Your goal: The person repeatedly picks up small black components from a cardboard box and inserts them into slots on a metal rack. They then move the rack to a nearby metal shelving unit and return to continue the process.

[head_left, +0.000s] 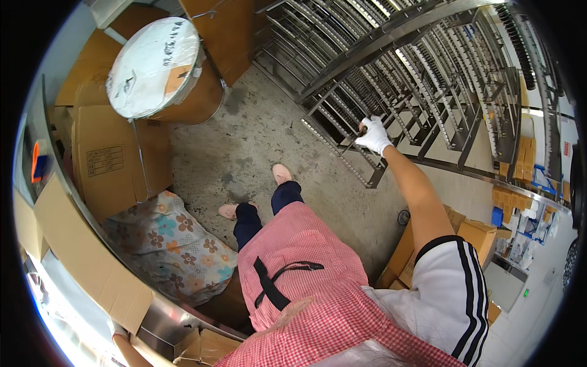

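My right hand (374,136), in a white glove, reaches out ahead of me to a tall metal rack (342,64). Its fingers are curled round the rack's near frame, beside the rows of slotted rails. At the lower left my left hand (117,329) shows only in part, by the edge of a metal-sided worktable (165,318) and a cardboard flap (92,260). Its fingers are hidden, so what it touches cannot be made out.
A round drum (211,98) with a plastic-wrapped lid stands at the far left. Next to it are a cardboard box (113,159) and flowered cloth (177,251). More boxes (403,254) lie under my right arm. Stained concrete floor (244,147) runs between drum and rack.
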Available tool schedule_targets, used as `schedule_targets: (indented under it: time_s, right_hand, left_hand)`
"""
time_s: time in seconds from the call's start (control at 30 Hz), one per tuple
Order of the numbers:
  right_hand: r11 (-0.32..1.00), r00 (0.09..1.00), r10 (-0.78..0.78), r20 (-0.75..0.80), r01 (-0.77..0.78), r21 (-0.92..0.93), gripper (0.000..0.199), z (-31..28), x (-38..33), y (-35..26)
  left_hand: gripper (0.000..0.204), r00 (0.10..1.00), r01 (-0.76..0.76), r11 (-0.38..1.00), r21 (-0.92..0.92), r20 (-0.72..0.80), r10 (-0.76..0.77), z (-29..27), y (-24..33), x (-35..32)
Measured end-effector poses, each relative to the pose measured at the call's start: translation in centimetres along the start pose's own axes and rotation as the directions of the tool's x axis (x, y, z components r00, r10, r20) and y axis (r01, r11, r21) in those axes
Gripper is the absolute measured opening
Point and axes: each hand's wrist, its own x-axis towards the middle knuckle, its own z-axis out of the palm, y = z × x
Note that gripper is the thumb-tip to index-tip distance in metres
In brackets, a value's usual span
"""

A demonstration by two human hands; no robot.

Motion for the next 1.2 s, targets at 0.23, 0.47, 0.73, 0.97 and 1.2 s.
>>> schedule_targets:
  time_s: [0.23,0.47,0.73,0.97,1.2]
  right_hand:
    - [0.903,0.874,0.426,-0.232,-0.394,0.172,0.032,-0.1,8.3,4.2]
    - [0.985,0.995,-0.098,0.011,0.098,-0.14,0.038,10.0,11.2,3.7]
    - [0.83,0.831,0.555,-0.036,-0.55,0.099,0.084,16.4,23.7,12.6]
    - [0.967,0.953,0.213,0.217,-0.237,0.09,0.036,16.9,15.3,6.9]
    - [0.945,0.831,-0.018,0.556,-0.168,0.281,0.021,8.9,4.7,-4.2]
  left_hand:
    - [0.05,0.978,-0.011,0.999,0.044,-0.208,0.02,4.1,0.5,-0.3]
    - [0.049,0.952,-0.024,0.997,0.074,-0.302,0.045,9.3,1.2,0.1]
    - [0.047,0.927,-0.037,0.995,0.091,-0.369,0.068,11.6,-0.8,2.3]
    - [0.045,0.927,-0.105,0.989,0.103,-0.349,0.135,11.0,-0.8,2.4]
    - [0.044,0.853,-0.358,0.923,0.139,-0.354,0.384,7.3,-0.2,0.5]
